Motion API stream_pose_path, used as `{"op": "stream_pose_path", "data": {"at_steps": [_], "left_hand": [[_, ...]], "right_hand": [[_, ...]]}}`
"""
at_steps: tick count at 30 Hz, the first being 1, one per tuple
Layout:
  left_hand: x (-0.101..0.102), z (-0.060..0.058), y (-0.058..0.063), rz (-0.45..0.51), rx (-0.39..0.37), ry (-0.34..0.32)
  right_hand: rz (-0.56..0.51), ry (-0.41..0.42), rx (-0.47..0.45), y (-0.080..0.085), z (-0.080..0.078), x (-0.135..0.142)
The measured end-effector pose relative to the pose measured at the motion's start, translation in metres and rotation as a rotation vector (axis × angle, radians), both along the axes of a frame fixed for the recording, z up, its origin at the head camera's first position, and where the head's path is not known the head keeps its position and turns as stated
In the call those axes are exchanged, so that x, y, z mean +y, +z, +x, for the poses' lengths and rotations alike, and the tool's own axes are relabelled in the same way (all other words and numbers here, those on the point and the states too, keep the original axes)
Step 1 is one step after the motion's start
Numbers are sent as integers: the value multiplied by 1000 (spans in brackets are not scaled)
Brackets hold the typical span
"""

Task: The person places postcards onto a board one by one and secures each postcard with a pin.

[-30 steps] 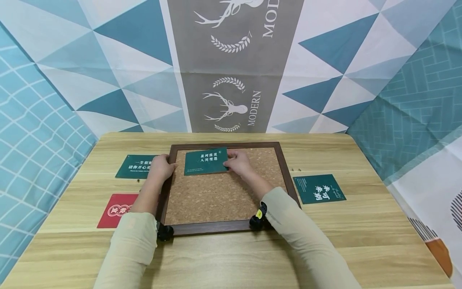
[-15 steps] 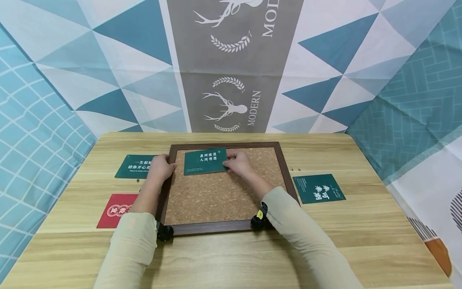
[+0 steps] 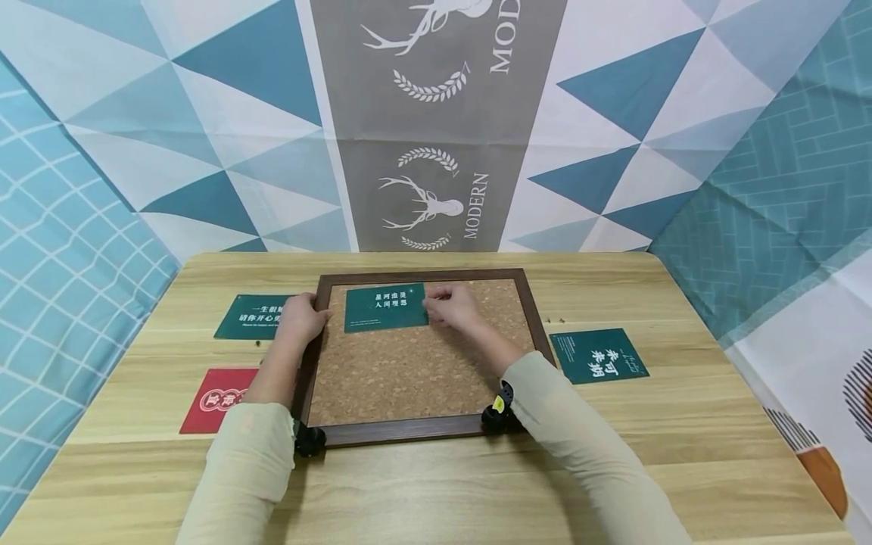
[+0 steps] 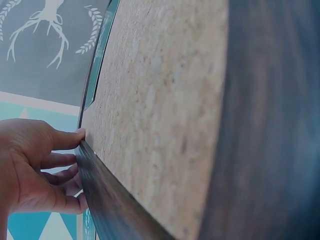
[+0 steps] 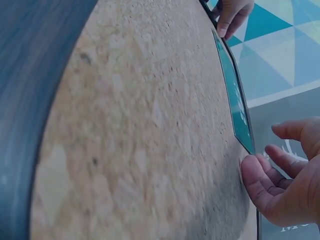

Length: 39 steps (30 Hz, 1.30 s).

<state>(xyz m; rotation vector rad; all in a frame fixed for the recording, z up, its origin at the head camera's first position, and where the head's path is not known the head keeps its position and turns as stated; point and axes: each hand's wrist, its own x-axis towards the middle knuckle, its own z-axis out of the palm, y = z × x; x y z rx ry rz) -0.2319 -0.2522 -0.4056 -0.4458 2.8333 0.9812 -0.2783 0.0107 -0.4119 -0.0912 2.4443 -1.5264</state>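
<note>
A brown-framed cork board [image 3: 395,378] lies on the wooden table. Near its upper left, a dark green card [image 3: 384,319] with white lettering lies along the top of the cork. My left hand [image 3: 303,318] grips the frame's left side, thumb over the frame [image 4: 107,192] and fingers against its outer face. At the card's right edge is my right hand [image 3: 455,306]. In the right wrist view the right hand [image 5: 290,175] has its thumb and fingers spread loosely beside the corner of the green card [image 5: 235,95], with nothing pinched between them.
Left of the board lie another green card [image 3: 245,318], partly behind the left hand, and a red card [image 3: 211,397]. A third green card [image 3: 599,356] is to the right. Small dark bits dot the table [image 3: 436,499] on both sides. Patterned cloth [image 3: 436,113] hangs behind.
The green card on the board has straightened and sits more level with the top frame. My right fingers have come off its right edge. My left hand keeps its grip on the frame.
</note>
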Motion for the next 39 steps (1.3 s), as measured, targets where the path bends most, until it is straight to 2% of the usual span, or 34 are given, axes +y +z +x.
{"op": "stream_pose_path", "data": {"at_steps": [7,14,19,23,26,39], "left_hand": [[1,-1,0,-2,7,1],[2,0,0,-4,16,-4],[4,0,1,-5,14,-2],[4,1,2,-5,14,-3],[3,0,2,-7,15,-2],[1,0,-1,-21,7,0]], "right_hand": [[41,-9,7,8,-1,14],[77,0,76,16,-3,33],[53,-9,58,25,-3,45],[77,0,61,30,-3,55],[91,7,63,31,-4,62],[28,2,42,31,-7,95]]}}
